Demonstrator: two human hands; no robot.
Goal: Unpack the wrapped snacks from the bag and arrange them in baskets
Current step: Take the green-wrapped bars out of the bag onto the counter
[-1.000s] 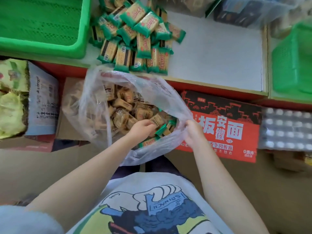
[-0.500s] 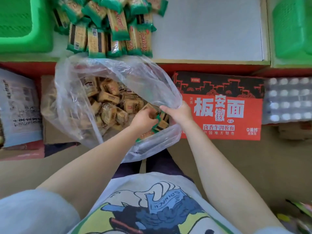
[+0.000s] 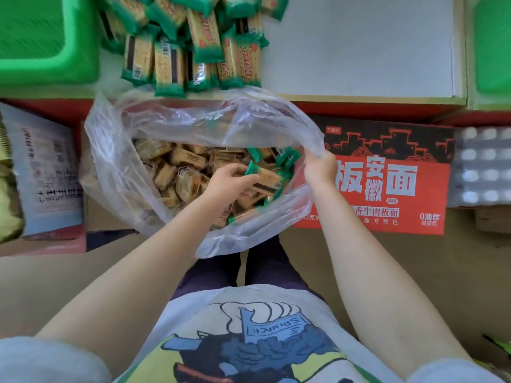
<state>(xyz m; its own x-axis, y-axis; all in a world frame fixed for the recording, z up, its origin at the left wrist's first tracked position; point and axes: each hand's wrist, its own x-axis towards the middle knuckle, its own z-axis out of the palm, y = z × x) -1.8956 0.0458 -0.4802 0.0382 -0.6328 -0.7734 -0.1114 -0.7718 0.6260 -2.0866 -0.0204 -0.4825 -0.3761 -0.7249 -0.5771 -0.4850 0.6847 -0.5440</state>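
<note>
A clear plastic bag (image 3: 177, 139) full of wrapped snacks is sitting at the frame's centre, below the white shelf (image 3: 359, 45). The left hand (image 3: 229, 183) is reaching inside it; the right hand (image 3: 318, 168) is gripping its right rim. A pile of green-ended snack packets (image 3: 193, 42) is lying on the shelf at upper centre, a green plastic basket (image 3: 47, 40) to its left. A red noodle carton (image 3: 387, 175) is sitting right of the bag.

Bag (image 3: 171, 128) mouth wide open, held at right rim by right hand (image 3: 318, 168); left hand (image 3: 229, 183) inside among snacks (image 3: 179, 178). Shelf (image 3: 356, 45) bare right of snack pile (image 3: 193, 51). Green basket (image 3: 49, 67) blocks far left, second basket (image 3: 495, 45) far right. Red carton (image 3: 387, 175) just beside bag
</note>
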